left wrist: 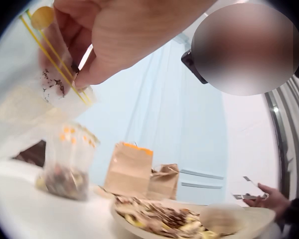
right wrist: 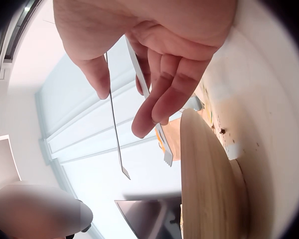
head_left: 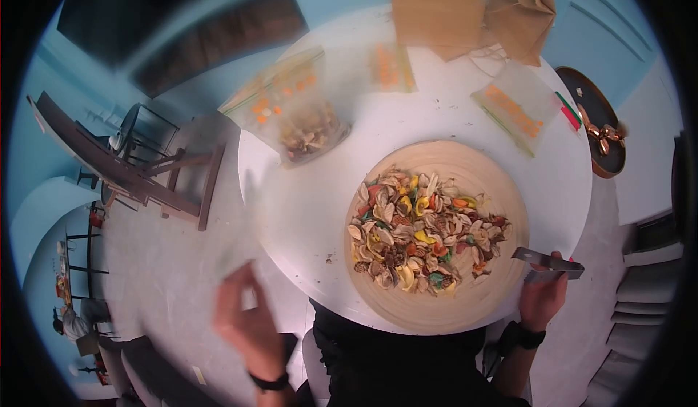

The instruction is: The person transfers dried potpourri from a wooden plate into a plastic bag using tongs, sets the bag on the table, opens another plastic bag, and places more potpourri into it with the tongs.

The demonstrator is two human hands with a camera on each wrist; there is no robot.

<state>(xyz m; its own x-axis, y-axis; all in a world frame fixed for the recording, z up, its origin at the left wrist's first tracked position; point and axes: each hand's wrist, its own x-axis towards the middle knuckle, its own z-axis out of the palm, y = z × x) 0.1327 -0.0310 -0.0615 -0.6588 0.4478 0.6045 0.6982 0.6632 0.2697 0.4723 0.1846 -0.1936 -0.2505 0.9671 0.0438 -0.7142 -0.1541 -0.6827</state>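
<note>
The right hand (head_left: 542, 298) holds a pair of metal tongs (head_left: 549, 264) beside the right rim of the round wooden tray (head_left: 502, 182). In the right wrist view the thumb and the curled fingers (right wrist: 162, 94) lie on the two thin arms of the tongs (right wrist: 139, 104), and the arms stand a little apart at their tips. The left hand (left wrist: 124, 35) pinches the top of a clear zip bag (left wrist: 37, 94) with a yellow seal line; the fingers are closed on the plastic. In the head view this hand (head_left: 247, 327) is off the left edge of the desk (head_left: 305, 211), and it is blurred there.

The tray lies on the white round desk, near the person, and carries a heap of dried potpourri (head_left: 422, 232) in brown, yellow, orange and green. Behind the tray lie more clear bags: one with dried pieces inside (head_left: 294, 113), and an almost flat one (head_left: 520, 105) at the right. Two brown paper bags (head_left: 472, 7) stand at the far edge. A dark round tray (head_left: 592, 120) with gold objects is just beside the desk at the right.
</note>
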